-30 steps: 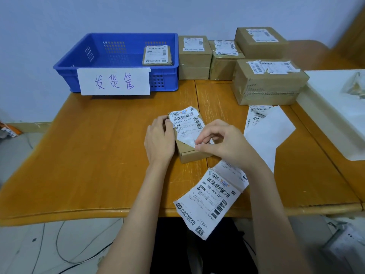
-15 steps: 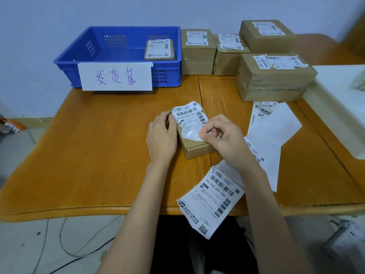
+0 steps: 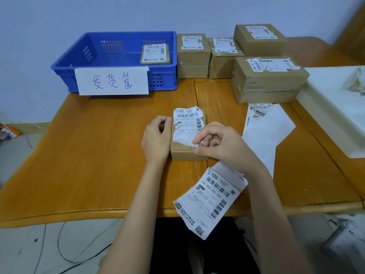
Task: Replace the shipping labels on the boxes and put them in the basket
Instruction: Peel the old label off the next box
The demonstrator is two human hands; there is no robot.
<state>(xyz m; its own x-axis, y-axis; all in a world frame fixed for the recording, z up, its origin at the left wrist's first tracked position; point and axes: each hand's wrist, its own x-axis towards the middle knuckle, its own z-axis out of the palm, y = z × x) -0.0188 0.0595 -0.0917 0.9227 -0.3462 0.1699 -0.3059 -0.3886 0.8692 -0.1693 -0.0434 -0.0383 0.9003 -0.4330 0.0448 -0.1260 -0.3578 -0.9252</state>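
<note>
Small brown cardboard box (image 3: 188,153) sits near the middle of the orange wooden table (image 3: 88,155), its crumpled white shipping label (image 3: 186,125) partly peeled up off the top. The left hand (image 3: 157,138) rests against the box's left side with fingers curled in over the edge, steadying it. The right hand (image 3: 219,144) pinches the label's lower right corner between thumb and forefinger.

A fresh white label sheet with barcodes (image 3: 210,200) lies beside the right wrist, hanging over the table's near edge. More white backing paper (image 3: 268,131) lies to the right. At the back left stands a blue plastic basket (image 3: 94,62) with a handwritten paper sign (image 3: 112,81) on its front; one flat labelled box (image 3: 156,54) lies inside it. Four larger labelled cardboard boxes (image 3: 264,80) are grouped to the basket's right, against the wall.
</note>
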